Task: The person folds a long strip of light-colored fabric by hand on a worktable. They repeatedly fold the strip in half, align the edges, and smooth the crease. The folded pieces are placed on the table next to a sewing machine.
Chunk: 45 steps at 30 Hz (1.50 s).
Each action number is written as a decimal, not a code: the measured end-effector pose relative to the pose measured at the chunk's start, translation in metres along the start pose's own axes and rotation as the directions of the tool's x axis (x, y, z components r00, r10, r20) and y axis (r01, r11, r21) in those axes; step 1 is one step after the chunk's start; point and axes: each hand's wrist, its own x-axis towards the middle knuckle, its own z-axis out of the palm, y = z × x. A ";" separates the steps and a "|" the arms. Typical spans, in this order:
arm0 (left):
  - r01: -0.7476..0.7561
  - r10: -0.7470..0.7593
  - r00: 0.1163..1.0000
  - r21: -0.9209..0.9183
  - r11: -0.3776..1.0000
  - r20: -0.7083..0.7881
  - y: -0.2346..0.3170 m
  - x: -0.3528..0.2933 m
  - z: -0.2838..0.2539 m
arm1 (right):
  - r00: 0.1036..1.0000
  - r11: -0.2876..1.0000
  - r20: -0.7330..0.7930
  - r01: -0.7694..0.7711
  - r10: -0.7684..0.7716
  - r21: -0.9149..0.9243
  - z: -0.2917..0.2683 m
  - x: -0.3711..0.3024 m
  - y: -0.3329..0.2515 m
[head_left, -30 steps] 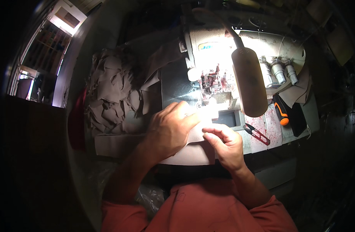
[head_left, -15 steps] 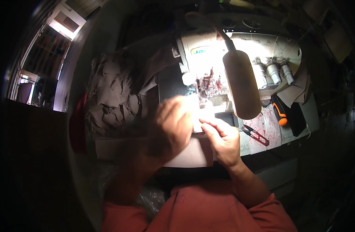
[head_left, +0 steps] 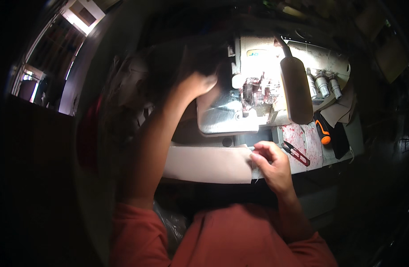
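My left hand (head_left: 198, 85) reaches out over the left side of a sewing machine (head_left: 258, 95), beside its shiny metal plate (head_left: 220, 118). Its fingers are blurred and run into shadow, so what they touch is hidden. A pale beige fabric strip (head_left: 209, 164) lies along the front edge of the machine table. At the strip's right end is my right hand (head_left: 275, 167), loosely curled with a gap between thumb and forefinger. Its thumb tip is close to the strip's edge; no held thing shows in it.
A long lamp head (head_left: 297, 91) hangs over the machine. Thread snips with red handles (head_left: 297, 155) lie to the right, near a black-and-orange handled tool (head_left: 322, 129). Thread tension knobs (head_left: 322, 86) line the machine's front. Pale fabric pieces (head_left: 135, 71) are piled at the dim left.
My left hand has moved forward from the needle area toward the left of the machine. My right hand has come down slightly toward me, its pinch loosened. The view has shifted a little.
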 end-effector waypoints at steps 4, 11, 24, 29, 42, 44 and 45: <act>0.654 -0.481 0.690 -0.182 0.734 0.540 0.041 0.026 -0.054 | 0.996 0.964 0.000 0.090 -0.093 -0.248 -0.003 0.007 0.005; 0.488 -0.369 0.873 -0.612 0.622 0.321 0.145 -0.037 -0.106 | 0.828 0.736 0.126 0.546 -0.546 -0.401 -0.001 -0.004 -0.014; 0.402 -0.490 0.872 -0.549 0.733 -0.017 0.155 -0.042 -0.106 | 0.886 0.791 0.177 0.462 -0.428 -0.401 0.003 -0.013 -0.030; 0.349 -0.486 0.779 -0.918 -0.187 0.395 0.190 -0.118 -0.139 | 0.885 0.837 0.103 0.463 -0.454 -0.290 0.029 -0.025 -0.051; 0.451 -0.943 0.281 -0.892 -0.035 0.179 0.103 -0.100 -0.177 | 0.954 0.838 0.212 -0.288 0.211 0.464 0.022 -0.011 -0.029; 0.666 -0.657 0.704 -0.571 0.479 0.270 0.143 -0.060 -0.172 | 0.926 0.830 0.331 -0.325 0.182 0.454 0.034 -0.014 -0.040; 0.453 -0.363 0.875 -0.276 0.848 0.319 0.156 -0.050 -0.157 | 0.911 0.800 0.388 -0.333 0.138 0.500 0.034 -0.014 -0.039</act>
